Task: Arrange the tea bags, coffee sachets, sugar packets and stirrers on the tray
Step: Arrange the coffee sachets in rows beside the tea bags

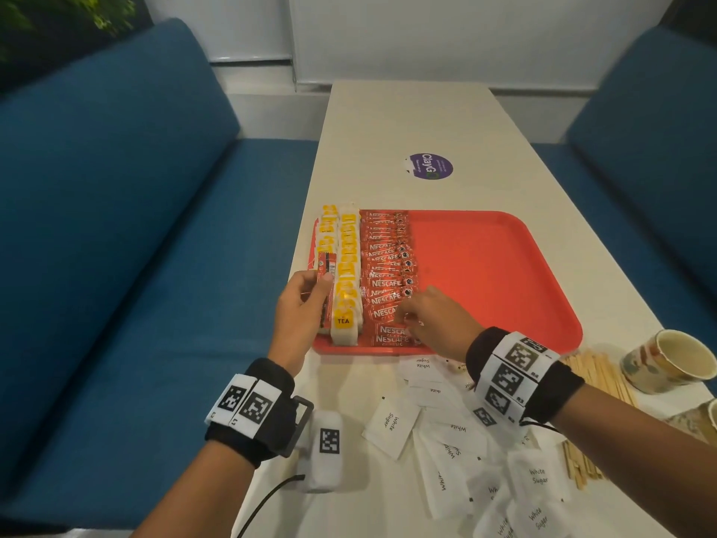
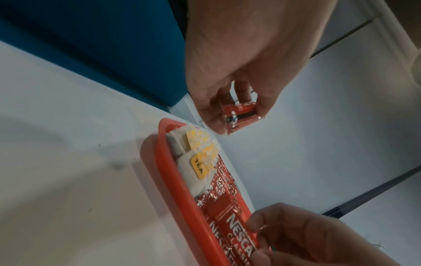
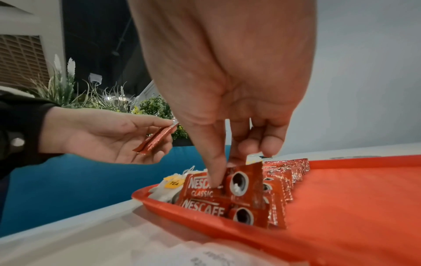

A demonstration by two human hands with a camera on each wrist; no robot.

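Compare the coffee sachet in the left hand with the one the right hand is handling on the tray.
The left hand holds its coffee sachet in the air, off the tray; the tray sachet sits in the row under the right hand.
The held sachet shows mostly its plain side; the tray sachet shows its cup picture.
The held one lies loosely in the fingers; the tray one is pressed by fingertips.
Both are red Nescafe sachets.

**What the views hide**

In the head view the right hand (image 1: 434, 322) covers the near ends of the nearest coffee sachets (image 1: 390, 335). The right forearm hides part of the stirrers (image 1: 599, 372) and some sugar packets (image 1: 450, 440). A second paper cup (image 1: 710, 417) is cut off at 4 o'clock. The sugar packets are blurred at 6 o'clock in the right wrist view.
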